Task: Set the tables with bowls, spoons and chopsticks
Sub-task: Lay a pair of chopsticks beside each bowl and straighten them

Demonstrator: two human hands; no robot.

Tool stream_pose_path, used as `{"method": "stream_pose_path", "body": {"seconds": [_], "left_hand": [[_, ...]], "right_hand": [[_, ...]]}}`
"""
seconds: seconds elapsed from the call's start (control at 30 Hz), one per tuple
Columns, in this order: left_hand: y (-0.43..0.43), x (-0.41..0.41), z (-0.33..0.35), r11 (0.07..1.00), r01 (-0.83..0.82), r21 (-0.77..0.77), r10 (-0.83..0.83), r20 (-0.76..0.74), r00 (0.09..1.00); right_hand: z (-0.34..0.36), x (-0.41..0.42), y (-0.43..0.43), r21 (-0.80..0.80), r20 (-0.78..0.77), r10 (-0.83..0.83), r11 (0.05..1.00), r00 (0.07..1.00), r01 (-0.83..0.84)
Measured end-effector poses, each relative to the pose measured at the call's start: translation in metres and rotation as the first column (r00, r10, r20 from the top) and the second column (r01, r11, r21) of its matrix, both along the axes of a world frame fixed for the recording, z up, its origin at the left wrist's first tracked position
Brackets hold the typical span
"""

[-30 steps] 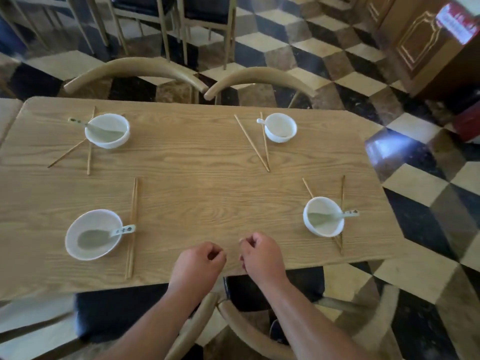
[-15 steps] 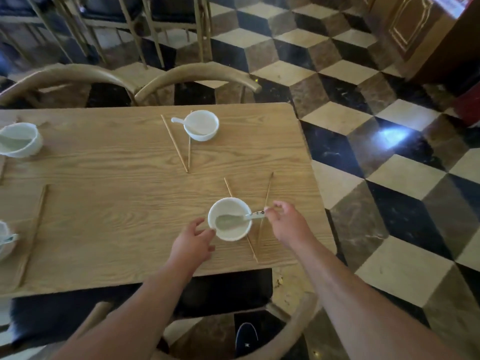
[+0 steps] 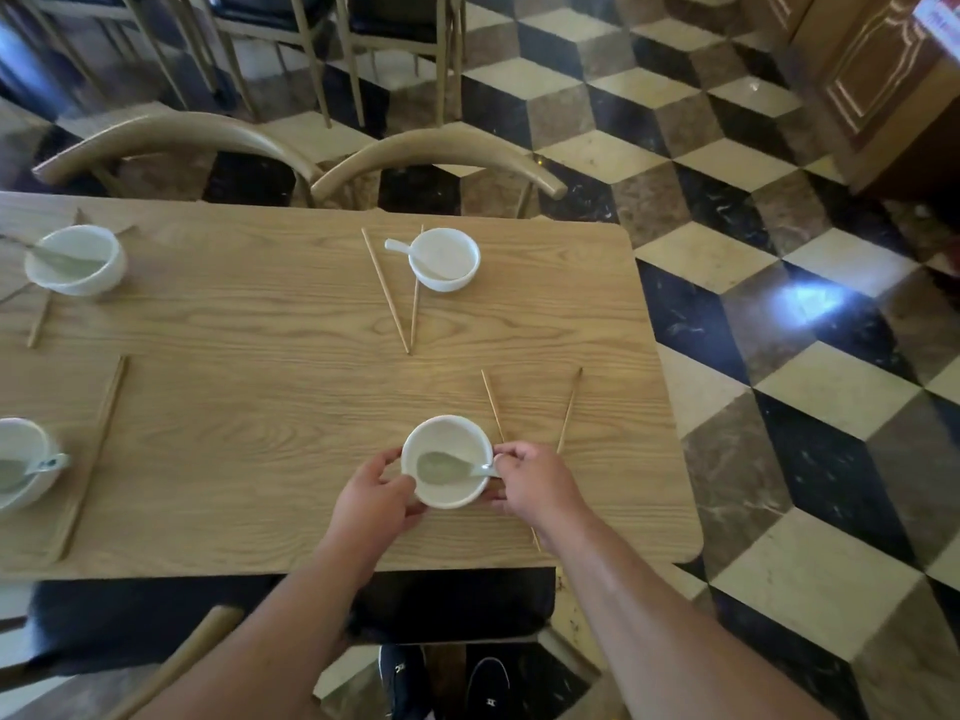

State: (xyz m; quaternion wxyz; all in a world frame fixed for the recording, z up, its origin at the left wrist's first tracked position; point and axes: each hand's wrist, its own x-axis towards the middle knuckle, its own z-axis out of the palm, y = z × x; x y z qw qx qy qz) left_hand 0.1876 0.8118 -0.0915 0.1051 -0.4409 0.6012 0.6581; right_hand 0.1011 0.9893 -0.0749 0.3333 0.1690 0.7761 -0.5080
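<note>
A white bowl [image 3: 451, 493] with a white spoon [image 3: 441, 468] in it sits near the front right of the wooden table [image 3: 260, 387]. My left hand [image 3: 373, 504] grips the bowl's left side, and my right hand [image 3: 535, 483] grips its right side, over the spoon's handle. Two chopsticks [image 3: 570, 407] lie splayed behind the bowl, partly under my right hand. A second bowl [image 3: 445, 259] with a spoon and a crossed pair of chopsticks [image 3: 387, 291] lies at the far side.
Two more bowls with spoons stand at the left: one far bowl [image 3: 75, 259], one near bowl [image 3: 21, 467] cut by the frame, with chopsticks [image 3: 96, 449] beside it. Curved wooden chair backs [image 3: 436, 150] line the far edge. Checkered floor lies to the right.
My view shifted toward the right end of the table. Both hands went from loosely curled at the front edge to the near right bowl and now hold its two sides.
</note>
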Motion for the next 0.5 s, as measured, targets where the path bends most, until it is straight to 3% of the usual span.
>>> {"method": "stream_pose_path", "body": {"seconds": [0.07, 0.13, 0.27, 0.4, 0.5], "left_hand": [[-0.011, 0.002, -0.002, 0.996, 0.066, -0.064, -0.064, 0.021, 0.998], [-0.015, 0.005, -0.001, 0.970, 0.150, -0.190, -0.142, 0.056, 0.988], [0.002, 0.030, 0.002, 0.846, 0.268, -0.461, -0.207, 0.180, 0.962], [0.052, 0.048, -0.012, 0.724, 0.496, -0.481, -0.410, 0.279, 0.869], [0.087, 0.035, -0.017, 0.720, 0.519, -0.460, -0.436, 0.281, 0.855]], "right_hand": [[0.002, 0.000, -0.008, 0.033, -0.025, 0.027, 0.999, 0.999, -0.026], [0.005, -0.003, -0.005, 0.177, -0.132, 0.094, 0.982, 0.987, -0.069], [0.004, -0.005, 0.029, 0.330, -0.236, 0.029, 0.943, 0.971, 0.052], [-0.007, -0.005, 0.067, 0.439, -0.188, 0.115, 0.898, 0.975, -0.022], [-0.019, -0.011, 0.076, 0.480, -0.183, 0.233, 0.869, 0.955, -0.120]]}}
